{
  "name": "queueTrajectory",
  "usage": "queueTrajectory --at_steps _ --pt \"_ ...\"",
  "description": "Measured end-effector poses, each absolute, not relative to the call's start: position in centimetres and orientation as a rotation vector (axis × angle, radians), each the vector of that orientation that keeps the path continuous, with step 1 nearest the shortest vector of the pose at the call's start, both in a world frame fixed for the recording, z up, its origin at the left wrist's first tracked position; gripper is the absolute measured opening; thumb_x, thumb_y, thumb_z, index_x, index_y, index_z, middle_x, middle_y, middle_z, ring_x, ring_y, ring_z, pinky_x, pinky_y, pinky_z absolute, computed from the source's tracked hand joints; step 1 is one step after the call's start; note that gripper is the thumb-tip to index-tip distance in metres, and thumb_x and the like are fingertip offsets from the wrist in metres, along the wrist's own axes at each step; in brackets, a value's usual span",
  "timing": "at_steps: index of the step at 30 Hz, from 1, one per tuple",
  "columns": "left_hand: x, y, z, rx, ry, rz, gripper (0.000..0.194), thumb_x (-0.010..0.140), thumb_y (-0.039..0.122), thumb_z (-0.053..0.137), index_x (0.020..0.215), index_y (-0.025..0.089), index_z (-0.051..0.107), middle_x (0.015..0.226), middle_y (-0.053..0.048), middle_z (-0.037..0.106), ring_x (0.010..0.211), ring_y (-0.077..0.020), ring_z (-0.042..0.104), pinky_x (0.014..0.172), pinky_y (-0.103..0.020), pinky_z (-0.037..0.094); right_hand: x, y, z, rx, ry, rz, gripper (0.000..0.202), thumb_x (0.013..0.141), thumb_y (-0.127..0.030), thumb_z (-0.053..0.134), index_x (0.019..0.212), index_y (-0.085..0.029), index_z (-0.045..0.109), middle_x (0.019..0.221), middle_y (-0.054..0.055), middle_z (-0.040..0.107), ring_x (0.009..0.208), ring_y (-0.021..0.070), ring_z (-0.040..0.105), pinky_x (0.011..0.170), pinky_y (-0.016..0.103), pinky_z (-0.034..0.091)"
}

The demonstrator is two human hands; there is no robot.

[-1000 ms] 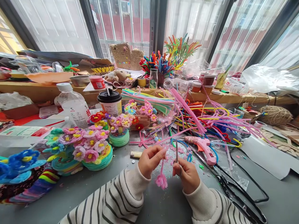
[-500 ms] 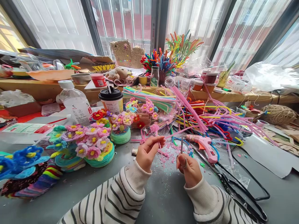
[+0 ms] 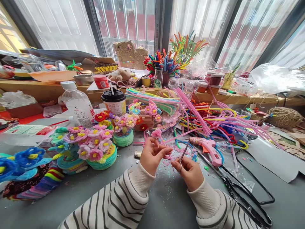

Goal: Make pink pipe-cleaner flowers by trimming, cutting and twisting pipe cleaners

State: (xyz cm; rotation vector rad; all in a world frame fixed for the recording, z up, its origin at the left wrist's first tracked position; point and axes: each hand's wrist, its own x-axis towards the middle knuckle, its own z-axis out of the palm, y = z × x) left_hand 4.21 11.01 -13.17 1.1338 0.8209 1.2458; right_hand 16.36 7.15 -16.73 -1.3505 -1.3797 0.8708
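My left hand (image 3: 151,156) is closed in a pinch on a short pink pipe cleaner (image 3: 168,156), mostly covered by the fingers. Small scissors (image 3: 184,152) are in my right hand (image 3: 192,173), blades tilted up and to the right, just right of the left fingertips. A fuzzy pink flower (image 3: 156,133) shows just beyond my left hand; whether it touches the fingers I cannot tell. Pink fluff clippings (image 3: 164,163) lie on the grey table (image 3: 166,203) beneath and between the hands.
Pipe-cleaner flowers (image 3: 95,143) in turquoise pots and a coffee cup (image 3: 114,103) stand on the left. To the right lie a pink glue gun (image 3: 209,151), large black-handled scissors (image 3: 247,200) and tangled pipe cleaners (image 3: 214,117). A cluttered ledge (image 3: 133,92) runs along the back.
My hands have come closer together. The right hand moved slightly left and its scissors tipped from upright to slanted. The left fingers shifted a little lower and to the right.
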Motion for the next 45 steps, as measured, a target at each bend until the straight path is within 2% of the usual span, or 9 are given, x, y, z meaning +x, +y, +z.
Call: queueTrajectory --at_steps 5,9,16,22,26,33,38,42,45 --pt "4.09 11.34 -13.18 1.078 0.877 1.200 0.033 0.055 0.018 0.063 0.079 0.015 0.041 0.059 0.000 0.063 0.053 -0.0117 0.058 0.045 -0.019 0.041 16.34 7.04 -16.53 -1.330 -1.432 0.892 0.030 0.064 -0.044 0.051 0.056 -0.016 0.044 0.045 -0.005 0.032 0.042 0.0073 0.028 0.039 0.020 0.024" --pt "3.87 11.66 -13.29 1.070 0.903 1.142 0.019 0.054 0.020 0.064 0.066 0.012 0.052 0.057 0.000 0.062 0.052 -0.0106 0.057 0.048 -0.019 0.042 16.33 6.94 -16.37 -1.335 -1.535 0.933 0.030 0.065 -0.044 0.050 0.056 -0.016 0.044 0.046 -0.006 0.030 0.041 0.0068 0.026 0.040 0.020 0.024" --pt "3.60 11.97 -13.39 0.891 0.944 1.102 0.021 0.053 0.024 0.064 0.068 0.012 0.055 0.059 -0.002 0.063 0.053 -0.0128 0.059 0.053 -0.023 0.046 15.87 6.55 -16.05 -1.277 -1.738 0.875 0.035 0.067 -0.045 0.046 0.047 -0.016 0.042 0.042 -0.006 0.029 0.040 0.0071 0.026 0.038 0.020 0.022" --pt "3.73 11.94 -13.36 0.867 0.945 1.114 0.021 0.053 0.023 0.064 0.068 0.011 0.054 0.057 -0.002 0.062 0.053 -0.0121 0.059 0.052 -0.021 0.046 15.72 6.48 -16.08 -1.257 -1.764 0.864 0.037 0.066 -0.043 0.049 0.043 -0.018 0.032 0.042 -0.006 0.031 0.040 0.0069 0.027 0.038 0.019 0.024" --pt "3.75 11.91 -13.52 0.868 0.932 1.104 0.023 0.052 0.021 0.065 0.068 0.012 0.052 0.057 -0.001 0.061 0.052 -0.0122 0.058 0.049 -0.021 0.047 15.99 6.78 -16.25 -1.346 -1.654 0.850 0.031 0.066 -0.040 0.049 0.048 -0.017 0.038 0.042 -0.006 0.031 0.039 0.0071 0.028 0.039 0.020 0.025" --pt "3.93 11.73 -13.28 0.895 0.914 1.093 0.024 0.050 0.020 0.066 0.067 0.012 0.051 0.058 0.000 0.059 0.056 -0.0122 0.058 0.051 -0.022 0.047 15.82 6.96 -16.89 -1.266 -1.359 1.158 0.028 0.065 -0.044 0.049 0.059 -0.017 0.045 0.038 -0.007 0.039 0.031 0.0069 0.037 0.033 0.019 0.031" --pt "4.04 11.68 -13.13 0.917 0.904 1.099 0.026 0.050 0.018 0.066 0.069 0.012 0.049 0.057 0.002 0.056 0.056 -0.0115 0.058 0.051 -0.022 0.047 15.69 6.97 -16.75 -1.204 -1.306 1.250 0.028 0.061 -0.044 0.054 0.058 -0.017 0.048 0.040 -0.005 0.043 0.031 0.0075 0.040 0.033 0.019 0.035" --pt "4.09 11.55 -12.92 0.952 0.864 1.094 0.031 0.051 0.018 0.066 0.074 0.013 0.045 0.054 0.004 0.055 0.051 -0.0110 0.057 0.046 -0.020 0.046 15.90 6.83 -16.58 -1.235 -1.368 1.246 0.029 0.058 -0.043 0.057 0.052 -0.017 0.046 0.039 -0.005 0.043 0.029 0.0071 0.039 0.031 0.019 0.033" --pt "4.08 11.45 -12.78 0.964 0.829 1.107 0.037 0.051 0.017 0.066 0.078 0.015 0.040 0.052 0.005 0.054 0.049 -0.0109 0.057 0.044 -0.019 0.044 16.10 6.77 -16.70 -1.289 -1.420 1.172 0.034 0.061 -0.048 0.051 0.048 -0.017 0.042 0.037 -0.005 0.040 0.029 0.0067 0.036 0.030 0.019 0.030"
